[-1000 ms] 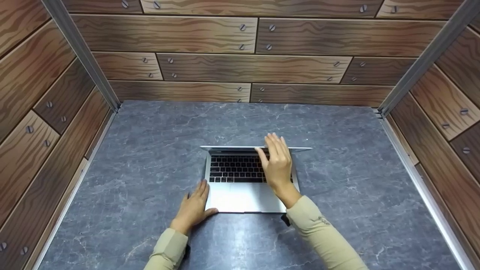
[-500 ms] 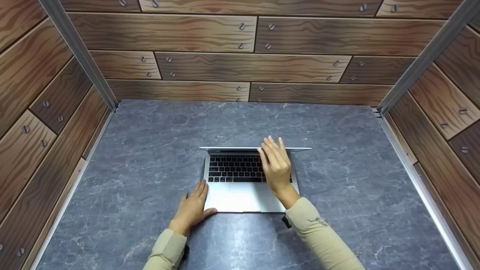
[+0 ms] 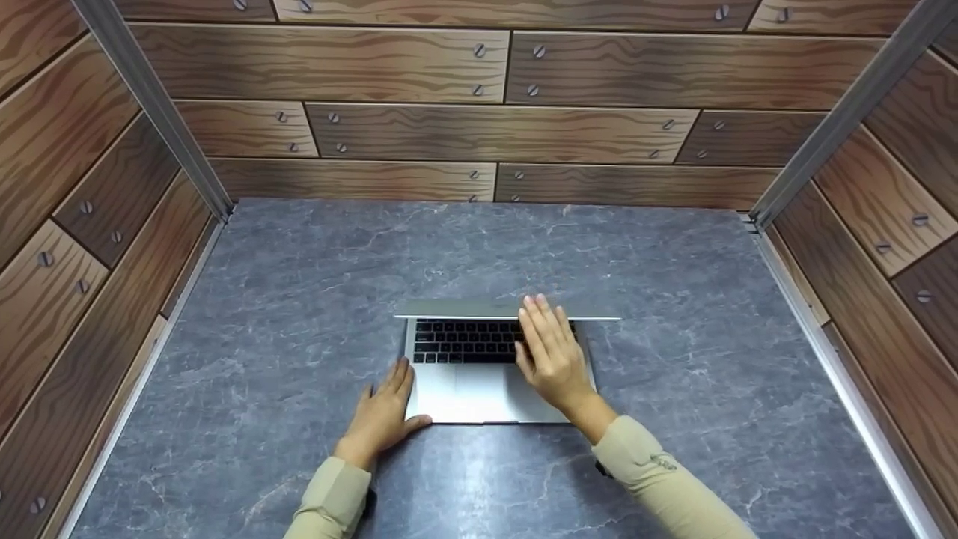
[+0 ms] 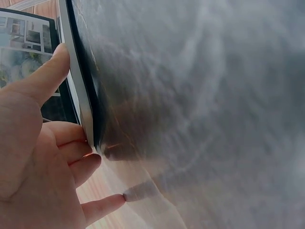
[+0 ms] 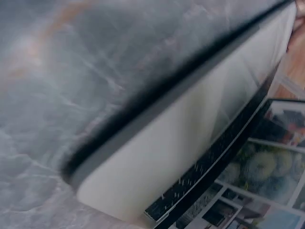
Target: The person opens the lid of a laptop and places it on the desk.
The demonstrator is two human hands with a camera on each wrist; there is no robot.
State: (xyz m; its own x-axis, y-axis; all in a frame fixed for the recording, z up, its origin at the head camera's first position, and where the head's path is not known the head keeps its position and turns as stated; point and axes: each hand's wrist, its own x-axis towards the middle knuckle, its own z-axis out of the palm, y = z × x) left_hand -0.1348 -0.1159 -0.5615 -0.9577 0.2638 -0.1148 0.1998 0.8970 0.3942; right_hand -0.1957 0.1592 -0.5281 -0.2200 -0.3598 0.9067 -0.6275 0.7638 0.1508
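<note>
A laptop (image 3: 468, 370) rests on apparently marbled tabletop (image 3: 277, 322).

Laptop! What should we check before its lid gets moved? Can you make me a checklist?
1. Laptop flat on the table: ok.
2. Left grip steadying the base: ok, fingers along its left side, thumb at the front edge.
3. Right grip at the lid: ok, fingers reach over its edge.
4. Right thumb safe from pinching: cannot tell; it appears over the keys, but its height is unclear.
5. Keyboard free of loose things: cannot tell; the part in sight looks ok, but the right hides behind the right grip.
6. Screen dark: not ok, pictures show on it.
</note>
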